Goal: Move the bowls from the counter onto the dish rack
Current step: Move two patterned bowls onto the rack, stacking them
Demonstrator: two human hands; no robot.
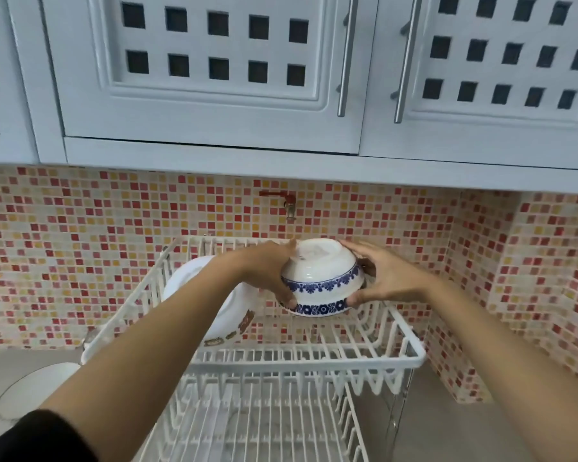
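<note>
A white bowl with a blue flower band (324, 266) is upside down over the upper tier of the white wire dish rack (411, 356), stacked on a second bowl with the same blue band (321, 309). My left hand (267, 271) grips the top bowl's left side and my right hand (384, 278) its right side. A white plate with brown flower prints (227, 315) leans in the rack's left part, partly hidden by my left forearm. A white dish (37, 388) lies on the counter at the left.
The rack's lower tier (264, 425) shows below the upper one. Mosaic-tiled wall stands behind and to the right. A small red tap (289, 203) sticks out of the wall above the rack. White cabinets hang overhead.
</note>
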